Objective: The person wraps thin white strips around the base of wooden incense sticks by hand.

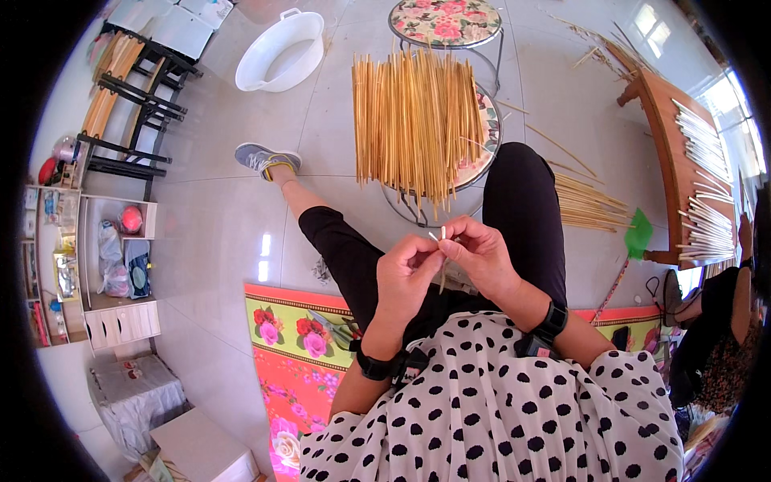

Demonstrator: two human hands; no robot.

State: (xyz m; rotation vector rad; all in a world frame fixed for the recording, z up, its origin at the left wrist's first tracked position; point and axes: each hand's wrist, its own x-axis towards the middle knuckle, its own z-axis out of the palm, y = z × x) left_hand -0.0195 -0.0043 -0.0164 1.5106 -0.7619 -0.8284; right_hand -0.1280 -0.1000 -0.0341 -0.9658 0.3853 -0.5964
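Observation:
My left hand [403,274] and my right hand [482,258] meet in front of my lap, fingertips pinched together. Between them is a thin pale straw strip [444,231], with short white ends standing up above the fingers. A narrow length hangs below the fingertips; how it is folded or joined is too small to tell. Just beyond the hands, a thick layer of golden straw stalks [415,126] lies across a round stool with a floral top [493,123]. The stalks cover most of that seat.
A second floral stool [446,23] and a white plastic basin [247,75] stand farther off. White sticks [705,141] lie on a low wooden table [668,150] at right. Loose stalks [590,205] and a green fly swatter [639,235] are nearby. Another person [711,337] sits at right.

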